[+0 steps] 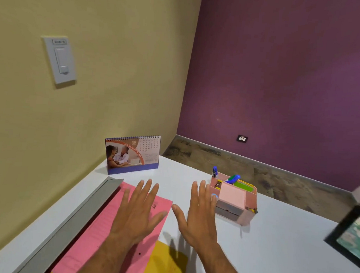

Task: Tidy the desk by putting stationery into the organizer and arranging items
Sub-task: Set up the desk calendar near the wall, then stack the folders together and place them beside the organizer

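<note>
A pink desk organizer (248,203) stands on the white desk (274,240), right of centre. It holds blue and green pens (234,178), a green and a yellow card, and a pink pad. My left hand (138,210) is flat, fingers spread, over a pink folder (93,239). My right hand (198,215) is flat and spread above the desk, just left of the organizer, casting a shadow below. Neither hand holds anything.
A desk calendar (132,154) stands at the back by the yellow wall. A grey flat folder (75,220) lies left of the pink one, a yellow folder (164,264) beneath it at the front. A black picture frame (352,236) sits at the right edge.
</note>
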`<state>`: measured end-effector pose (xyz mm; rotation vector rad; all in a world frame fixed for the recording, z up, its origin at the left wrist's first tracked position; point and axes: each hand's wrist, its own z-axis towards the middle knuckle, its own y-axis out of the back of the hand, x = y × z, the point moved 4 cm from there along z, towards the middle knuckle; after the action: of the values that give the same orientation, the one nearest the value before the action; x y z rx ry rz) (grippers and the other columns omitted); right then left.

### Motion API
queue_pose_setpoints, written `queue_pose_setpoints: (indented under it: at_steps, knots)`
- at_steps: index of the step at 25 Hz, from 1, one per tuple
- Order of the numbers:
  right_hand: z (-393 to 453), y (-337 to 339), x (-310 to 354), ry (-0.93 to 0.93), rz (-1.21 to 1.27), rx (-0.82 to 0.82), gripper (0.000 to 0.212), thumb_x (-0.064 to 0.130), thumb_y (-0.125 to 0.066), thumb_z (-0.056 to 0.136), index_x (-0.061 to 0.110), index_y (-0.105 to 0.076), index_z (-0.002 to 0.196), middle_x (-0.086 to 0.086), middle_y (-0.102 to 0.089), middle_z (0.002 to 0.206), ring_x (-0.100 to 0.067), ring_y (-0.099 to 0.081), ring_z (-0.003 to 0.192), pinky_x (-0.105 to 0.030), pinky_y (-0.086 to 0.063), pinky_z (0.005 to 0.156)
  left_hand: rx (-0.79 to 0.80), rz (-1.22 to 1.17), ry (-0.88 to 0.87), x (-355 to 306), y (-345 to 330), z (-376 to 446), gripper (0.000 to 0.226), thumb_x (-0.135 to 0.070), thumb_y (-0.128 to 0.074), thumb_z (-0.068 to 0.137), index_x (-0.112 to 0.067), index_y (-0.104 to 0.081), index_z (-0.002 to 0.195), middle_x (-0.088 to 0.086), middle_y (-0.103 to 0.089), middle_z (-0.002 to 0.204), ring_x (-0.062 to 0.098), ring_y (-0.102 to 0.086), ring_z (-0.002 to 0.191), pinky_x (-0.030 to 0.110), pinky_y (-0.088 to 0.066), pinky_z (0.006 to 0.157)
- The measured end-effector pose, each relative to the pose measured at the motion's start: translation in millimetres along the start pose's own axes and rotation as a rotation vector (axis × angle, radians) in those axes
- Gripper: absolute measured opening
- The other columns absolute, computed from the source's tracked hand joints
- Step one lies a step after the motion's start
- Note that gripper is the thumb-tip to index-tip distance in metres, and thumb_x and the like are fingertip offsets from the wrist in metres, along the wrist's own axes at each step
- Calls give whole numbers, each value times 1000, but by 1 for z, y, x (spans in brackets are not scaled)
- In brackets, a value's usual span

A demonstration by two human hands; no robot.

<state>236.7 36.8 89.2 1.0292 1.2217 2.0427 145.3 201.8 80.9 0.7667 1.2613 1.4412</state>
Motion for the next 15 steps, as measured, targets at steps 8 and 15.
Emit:
queue_pose_setpoints:
  at_steps: [8,15]
  knots:
    - [-118,-15,-1,-61,-36,162,91,80,-5,83,23,9,153,-6,17,160,-24,19,147,-52,6,120,230,21,65,-18,-24,-127,83,-76,-21,89,-22,-23,152,3,-19,159,27,-20,147,54,-13,114]
    - [-183,-39,10,-90,18,289,95,81,2,80,20,4,153,-4,18,158,-26,14,148,-51,3,119,382,13,139,-7,-41,-168,82,-73,-32,86,-18,-36,146,7,-40,152,31,-40,138,59,-35,104]
